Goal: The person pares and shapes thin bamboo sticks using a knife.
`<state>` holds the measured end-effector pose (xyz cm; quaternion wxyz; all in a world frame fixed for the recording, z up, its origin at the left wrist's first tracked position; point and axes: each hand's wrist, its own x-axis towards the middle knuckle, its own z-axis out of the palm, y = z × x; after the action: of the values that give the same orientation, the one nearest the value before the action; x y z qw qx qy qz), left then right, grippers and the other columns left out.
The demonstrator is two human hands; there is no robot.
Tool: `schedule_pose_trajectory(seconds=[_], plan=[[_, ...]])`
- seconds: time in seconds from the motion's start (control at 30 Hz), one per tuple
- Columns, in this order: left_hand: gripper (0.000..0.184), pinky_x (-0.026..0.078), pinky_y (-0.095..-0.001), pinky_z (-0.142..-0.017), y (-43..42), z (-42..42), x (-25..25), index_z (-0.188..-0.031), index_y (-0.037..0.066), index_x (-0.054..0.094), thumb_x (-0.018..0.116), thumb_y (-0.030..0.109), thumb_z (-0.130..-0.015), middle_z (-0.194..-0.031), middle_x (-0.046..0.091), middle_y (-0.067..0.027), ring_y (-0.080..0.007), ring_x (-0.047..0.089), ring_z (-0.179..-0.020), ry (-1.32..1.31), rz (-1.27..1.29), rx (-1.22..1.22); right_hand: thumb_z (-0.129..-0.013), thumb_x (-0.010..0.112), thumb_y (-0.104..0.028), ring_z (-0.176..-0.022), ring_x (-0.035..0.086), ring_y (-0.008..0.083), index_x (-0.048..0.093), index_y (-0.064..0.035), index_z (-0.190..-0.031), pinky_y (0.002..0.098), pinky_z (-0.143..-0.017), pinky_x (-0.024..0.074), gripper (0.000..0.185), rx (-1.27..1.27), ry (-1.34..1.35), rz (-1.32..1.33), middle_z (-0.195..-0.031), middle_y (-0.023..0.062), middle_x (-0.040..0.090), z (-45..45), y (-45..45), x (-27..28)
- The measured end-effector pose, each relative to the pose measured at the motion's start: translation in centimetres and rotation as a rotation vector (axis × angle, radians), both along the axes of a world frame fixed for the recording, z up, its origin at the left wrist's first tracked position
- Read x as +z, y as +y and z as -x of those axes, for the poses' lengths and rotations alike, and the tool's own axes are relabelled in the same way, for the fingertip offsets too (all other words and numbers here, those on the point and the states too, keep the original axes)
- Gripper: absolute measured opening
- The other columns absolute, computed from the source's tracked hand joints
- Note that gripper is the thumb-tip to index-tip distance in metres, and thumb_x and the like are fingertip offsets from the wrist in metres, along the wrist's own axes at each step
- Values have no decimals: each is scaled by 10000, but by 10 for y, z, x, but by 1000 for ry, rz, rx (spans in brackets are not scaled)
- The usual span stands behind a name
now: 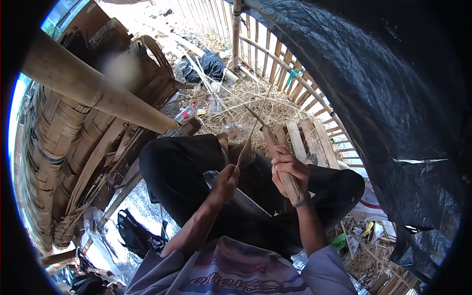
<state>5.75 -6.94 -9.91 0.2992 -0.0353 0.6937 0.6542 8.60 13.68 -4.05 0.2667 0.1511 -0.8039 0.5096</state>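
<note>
My right hand [291,169] is wrapped round the thick wooden handle of a knife [271,141]. Its short, thin dark blade points up and to the left, away from my body. Between the closed fingers of my left hand [225,186] is a thin bamboo strip [248,142], which runs up and to the right. Strip and blade cross in view near the handle's tip; whether they touch I cannot tell. Both hands are above my crossed legs in black trousers [179,164].
Woven bamboo rolls [59,123] and a thick bamboo pole [98,91] stand at left. Black plastic sheeting [373,93] hangs at right beside a bamboo fence [295,66]. Ahead lie a heap of shavings [250,98], wooden slats [295,140] and litter. A black bag [135,233] lies lower left.
</note>
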Motion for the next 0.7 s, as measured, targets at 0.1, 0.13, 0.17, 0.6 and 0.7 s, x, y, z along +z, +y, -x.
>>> schedule_pose_trajectory(seconds=[0.1, 0.13, 0.17, 0.6, 0.7], plan=[[210, 247, -238, -431, 1, 6, 15, -831, 67, 479, 408, 181, -993, -572, 362, 53, -30, 306, -492, -40, -39, 59, -674, 650, 94, -984, 629, 332, 544, -39, -802, 443, -917, 492, 213, 131, 18, 68, -839, 114, 627, -10, 1, 12], [210, 247, -238, -431, 1, 6, 14, -831, 67, 479, 408, 181, -993, -572, 362, 53, -30, 306, -492, -44, -40, 64, -674, 650, 94, -984, 629, 332, 544, -39, -802, 443, -917, 492, 213, 135, 14, 67, -839, 114, 627, -9, 1, 10], [214, 243, -235, -423, 2, 5, 14, -829, 68, 478, 408, 185, -994, -566, 361, 53, -30, 306, -480, -54, -52, 44, -683, 652, 85, -990, 627, 335, 541, -39, -801, 446, -921, 488, 205, 89, 1, 32, -833, 117, 626, -5, 2, 4], [253, 286, -266, -434, 3, -2, -3, -824, 56, 488, 411, 227, -994, -559, 368, 31, -49, 330, -473, 10, 11, -27, -699, 642, 83, -989, 630, 329, 541, -28, -796, 415, -910, 494, 178, -103, -51, 80, -861, 112, 636, 10, 23, -19], [239, 377, -373, -490, 1, 5, -7, -866, 38, 501, 421, 232, -982, -577, 500, -93, -194, 505, -489, 258, 266, 43, -698, 650, 75, -990, 632, 326, 544, -31, -802, 421, -905, 500, 183, 81, -71, 12, -860, 110, 636, -14, 10, 8]])
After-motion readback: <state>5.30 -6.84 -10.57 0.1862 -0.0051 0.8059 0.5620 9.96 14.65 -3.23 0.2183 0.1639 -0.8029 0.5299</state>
